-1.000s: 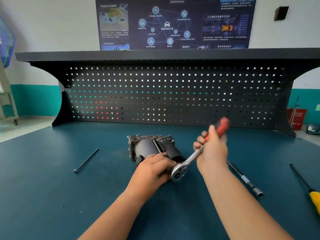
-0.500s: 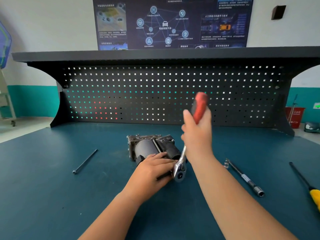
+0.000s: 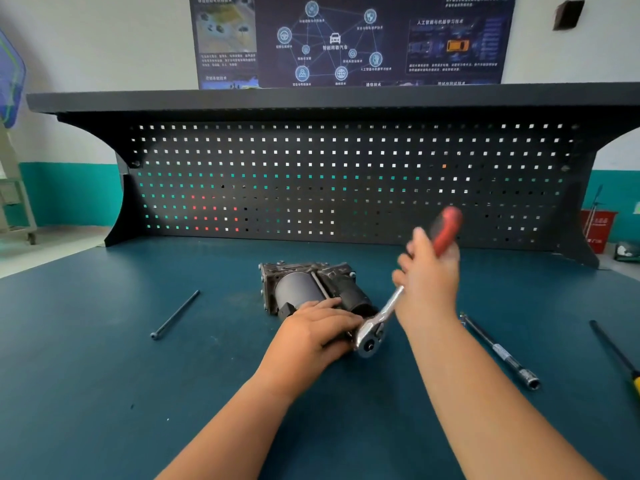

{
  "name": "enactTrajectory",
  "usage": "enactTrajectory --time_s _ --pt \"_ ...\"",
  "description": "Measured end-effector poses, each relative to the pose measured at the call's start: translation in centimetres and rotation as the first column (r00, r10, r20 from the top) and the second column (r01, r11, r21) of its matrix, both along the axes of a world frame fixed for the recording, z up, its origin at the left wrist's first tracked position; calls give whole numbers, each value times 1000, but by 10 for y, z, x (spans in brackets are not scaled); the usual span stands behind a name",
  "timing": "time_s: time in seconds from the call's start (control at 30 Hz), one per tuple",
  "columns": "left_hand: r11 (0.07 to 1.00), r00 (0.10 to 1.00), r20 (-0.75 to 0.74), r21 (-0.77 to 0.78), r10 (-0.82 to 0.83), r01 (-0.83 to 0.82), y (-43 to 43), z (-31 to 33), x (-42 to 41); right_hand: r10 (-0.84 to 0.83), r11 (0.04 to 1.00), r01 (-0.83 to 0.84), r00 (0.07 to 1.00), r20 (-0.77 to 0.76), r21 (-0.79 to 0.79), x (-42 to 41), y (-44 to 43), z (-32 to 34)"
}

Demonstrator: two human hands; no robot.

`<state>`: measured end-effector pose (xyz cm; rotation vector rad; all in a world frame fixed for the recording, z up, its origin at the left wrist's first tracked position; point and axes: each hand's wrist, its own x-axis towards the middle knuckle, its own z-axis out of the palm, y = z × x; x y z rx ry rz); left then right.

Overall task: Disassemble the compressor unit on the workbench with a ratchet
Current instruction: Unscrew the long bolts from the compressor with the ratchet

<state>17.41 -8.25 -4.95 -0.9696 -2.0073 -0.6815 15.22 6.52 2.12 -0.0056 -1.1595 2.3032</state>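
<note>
**Compressor unit (image 3: 304, 289) under the ratchet (image 3: 388, 308), near-end fastener**

Worktop (image 3: 86, 375): blue mat, with a dark pegboard (image 3: 346, 168) standing behind it. The compressor unit lies on its side mid-worktop, its long axis running away from the person and its near end under the hands.

Left hand (image 3: 311, 337): lies over that near end, fingers fairly flat and pressing down, not wrapped round it.

Right hand (image 3: 429, 282): grip clamped round the ratchet's red handle, which points up and to the right and is blurred. The ratchet head sits at the unit's near right corner, against the left fingertips. The fastener itself is hidden.

Extension bar (image 3: 498, 351): on the mat, right of the right forearm. Yellow-handled screwdriver (image 3: 613, 355): far right edge. One long bolt (image 3: 175, 315): well apart on the left.

Risks, as I judge them:
- Only a flat palm steadies the unit, so a hard pull on the handle could roll or skid it.
- If the head is not seated square, it may slip off and round the fastener.
- The left fingertips, tight against the head, would take the knock.
</note>
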Motion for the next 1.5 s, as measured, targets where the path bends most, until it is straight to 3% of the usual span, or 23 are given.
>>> enactTrajectory --time_s 0.1,0.13,0.2,0.4,0.5,0.57,0.63,0.7,0.77,0.83,0.93,1.0,1.07,1.13,1.2,1.27,1.33,1.43,1.5 --pt "1000 999 -40 -12 26 -27 2 0 0 207 856 -56 948 242 -515 0 18 -32" --pt "999 998 -49 -16 30 -31 2 0 0 244 805 -35 930 277 -592 -1 20 -39" --pt "999 997 -65 -18 42 -43 2 1 1 240 806 -23 926 290 -592 -3 21 -43" --pt "998 997 -69 -64 25 -30 2 2 0 -5 984 6 1000 5 -180 5 6 -13" --pt "993 995 -92 -113 32 -42 -1 3 0 -25 987 54 983 -183 154 13 -12 2" --pt "992 996 -81 -122 26 -35 -1 4 1 23 875 116 960 -279 469 20 -27 13" --pt "996 999 -44 -84 -6 2 -2 3 1 147 678 167 924 -354 716 25 -41 19" --pt "1000 1000 -2 -27 -12 12 -2 3 1 319 501 169 876 -362 849 30 -54 18" --pt "1000 1000 4 22 9 -9 -2 1 1 427 404 165 836 -345 900 34 -62 14" --pt "1000 1000 -19 31 -2 2 0 0 0 395 456 187 834 -386 870 33 -59 12" --pt "999 997 -67 0 -32 32 1 -1 -3 185 680 154 910 -370 717 22 -41 18" --pt "1000 999 -51 -12 -8 8 -1 -3 -6 91 888 34 964 -248 459 10 -21 15" --pt "1000 1000 -27 -11 8 -8 -2 -5 -7 35 997 -30 997 -69 76 -1 -1 1" --pt "1000 1000 -22 -15 -5 5 0 -5 -6 109 948 -62 985 137 -313 -4 13 -20" --pt "1000 999 -42 -22 14 -15 2 -4 -6 208 842 -35 942 264 -539 -5 19 -37" --pt "999 998 -54 -23 27 -28 2 -3 -5 204 827 -11 938 281 -562 -6 20 -41" --pt "999 998 -64 -31 18 -20 2 -2 -4 130 887 -19 969 209 -462 -5 16 -32" --pt "997 995 -99 -67 25 -32 2 0 -4 21 973 -19 1000 7 -231 4 7 -12" --pt "993 990 -136 -101 44 -58 2 -1 -3 36 999 -34 988 -149 15 14 -2 -3"
